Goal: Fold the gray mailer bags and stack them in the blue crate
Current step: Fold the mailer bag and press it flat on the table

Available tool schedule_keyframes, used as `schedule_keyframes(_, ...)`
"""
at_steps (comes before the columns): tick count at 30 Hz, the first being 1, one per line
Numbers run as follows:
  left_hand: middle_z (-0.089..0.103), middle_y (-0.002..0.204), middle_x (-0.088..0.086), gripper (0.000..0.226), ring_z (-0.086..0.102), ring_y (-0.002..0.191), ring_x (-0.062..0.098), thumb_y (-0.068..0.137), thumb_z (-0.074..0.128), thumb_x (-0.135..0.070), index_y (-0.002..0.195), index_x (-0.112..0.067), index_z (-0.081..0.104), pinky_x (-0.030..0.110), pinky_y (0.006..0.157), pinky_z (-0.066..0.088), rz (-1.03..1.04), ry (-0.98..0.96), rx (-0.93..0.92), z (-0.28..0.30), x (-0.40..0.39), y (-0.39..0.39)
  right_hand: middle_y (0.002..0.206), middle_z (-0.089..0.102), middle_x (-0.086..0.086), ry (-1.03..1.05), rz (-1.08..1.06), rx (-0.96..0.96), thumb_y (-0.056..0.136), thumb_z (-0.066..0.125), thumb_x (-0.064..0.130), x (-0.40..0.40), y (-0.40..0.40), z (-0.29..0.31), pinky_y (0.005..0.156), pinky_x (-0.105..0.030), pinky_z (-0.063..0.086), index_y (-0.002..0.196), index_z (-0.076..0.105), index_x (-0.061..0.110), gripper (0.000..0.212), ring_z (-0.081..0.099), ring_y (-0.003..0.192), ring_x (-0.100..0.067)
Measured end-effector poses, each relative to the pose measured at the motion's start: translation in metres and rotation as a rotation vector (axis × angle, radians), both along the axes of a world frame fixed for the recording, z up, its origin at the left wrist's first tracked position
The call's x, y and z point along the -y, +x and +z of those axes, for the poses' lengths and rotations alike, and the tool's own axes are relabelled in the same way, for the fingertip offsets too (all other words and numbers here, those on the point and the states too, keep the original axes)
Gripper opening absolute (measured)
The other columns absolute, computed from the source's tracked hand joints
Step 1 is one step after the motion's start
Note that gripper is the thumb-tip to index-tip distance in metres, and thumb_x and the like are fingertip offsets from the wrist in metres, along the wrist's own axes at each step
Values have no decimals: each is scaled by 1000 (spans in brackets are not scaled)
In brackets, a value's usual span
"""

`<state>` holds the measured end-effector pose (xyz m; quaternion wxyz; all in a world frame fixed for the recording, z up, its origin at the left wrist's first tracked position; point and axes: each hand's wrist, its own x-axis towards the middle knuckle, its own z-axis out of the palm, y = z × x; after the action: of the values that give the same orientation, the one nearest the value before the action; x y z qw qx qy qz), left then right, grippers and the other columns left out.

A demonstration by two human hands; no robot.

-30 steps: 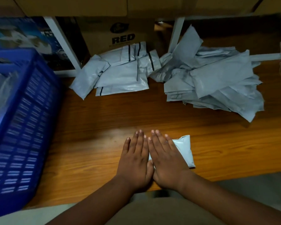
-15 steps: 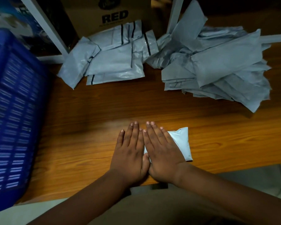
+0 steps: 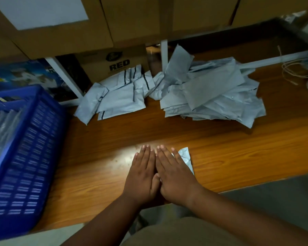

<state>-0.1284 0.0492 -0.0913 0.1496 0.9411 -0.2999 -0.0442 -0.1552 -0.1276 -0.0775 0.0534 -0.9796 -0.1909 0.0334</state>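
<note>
We see both hands laid flat, side by side, near the front edge of the desk (image 3: 100,171). The left hand (image 3: 142,176) has its fingers straight and together, palm down; its thumb side touches the right hand (image 3: 174,176). The right hand is likewise flat with straight fingers, pressing down on a folded gray mailer bag (image 3: 186,158). Neither hand's grip closes on anything: fingers extended, no curl, no pinch. Only the far right corner and right edge of the folded bag show past the right hand; whether the left hand also lies on it we cannot tell.

At the left stands the blue crate (image 3: 30,157), its slotted wall facing us. Pale gray sheets are visible inside it along the left edge; blurred, so we cannot say how they are arranged.

At the back of the desk, well apart from the hands, lie two heaps of mailer bags: a smaller heap (image 3: 117,96) with dark strips showing, just in front of a cardboard box printed "RED" (image 3: 114,64), and a larger loose pile (image 3: 213,95) to its right. A coiled thin cord (image 3: 295,71) lies at the far right.
</note>
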Motion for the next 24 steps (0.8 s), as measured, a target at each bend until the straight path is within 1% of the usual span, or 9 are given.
schedule_keyframes(2, 9, 177, 17, 76, 4, 165, 33, 105, 30, -43, 168, -3, 18, 60, 128, 20, -24, 10, -24, -3, 7, 5, 178, 0, -18, -18, -19, -10, 103, 25, 39, 7, 0, -2, 131, -55, -8, 169, 13, 3, 76, -16, 164, -31)
schedule_keyframes(4, 4, 177, 16, 77, 1, 165, 32, 104, 30, -45, 168, -4, 14, 60, 128, 21, -24, 63, -39, -8, 11, 8, 177, -4, -20, -73, -23, -8, 102, 26, 41, 10, 2, -4, 130, -55, -13, 169, 10, 2, 78, -20, 162, -33)
schedule_keyframes(6, -3, 178, 14, 80, -6, 165, 32, 103, 28, -47, 170, -8, 7, 60, 129, 16, 11, 134, -38, -11, 14, 9, 176, -11, -22, -133, -9, 1, 103, 26, 43, 11, 4, -6, 127, -56, -19, 168, 2, 2, 81, -25, 161, -36)
schedule_keyframes(8, -10, 178, 12, 83, -14, 163, 32, 102, 25, -53, 170, -14, -3, 62, 129, 8, 58, 215, -44, -11, 18, 8, 175, -17, -22, -138, 1, -27, 103, 24, 44, 13, 6, -7, 127, -56, -21, 168, -3, 2, 82, -29, 159, -36)
schedule_keyframes(10, -12, 177, 12, 84, -17, 163, 33, 102, 21, -57, 170, -16, -5, 63, 128, 6, 69, 263, -44, -11, 19, 9, 175, -19, -20, -104, -2, -51, 101, 25, 44, 16, 8, -11, 129, -54, -17, 168, -3, 4, 83, -31, 159, -33)
schedule_keyframes(15, -11, 177, 16, 86, -16, 163, 34, 101, 20, -58, 170, -9, 2, 62, 128, 10, 38, 275, -65, -15, 16, 14, 176, -13, -21, -57, 3, -97, 97, 30, 44, 16, 13, -19, 132, -54, -3, 168, 3, 2, 87, -23, 162, -33)
schedule_keyframes(19, -12, 176, 18, 87, -16, 163, 33, 101, 22, -57, 169, -8, 2, 61, 129, 9, 37, 273, -67, -18, 18, 17, 177, -9, -19, -22, -8, -133, 94, 35, 45, 15, 18, -22, 132, -54, 1, 169, 5, 3, 91, -18, 163, -32)
schedule_keyframes(24, -10, 176, 18, 86, -14, 163, 32, 101, 21, -56, 169, -7, 4, 61, 129, 9, 32, 266, -61, -21, 17, 18, 176, -12, -20, -15, 0, -125, 97, 34, 46, 16, 19, -24, 131, -56, 1, 169, 3, 4, 89, -18, 163, -34)
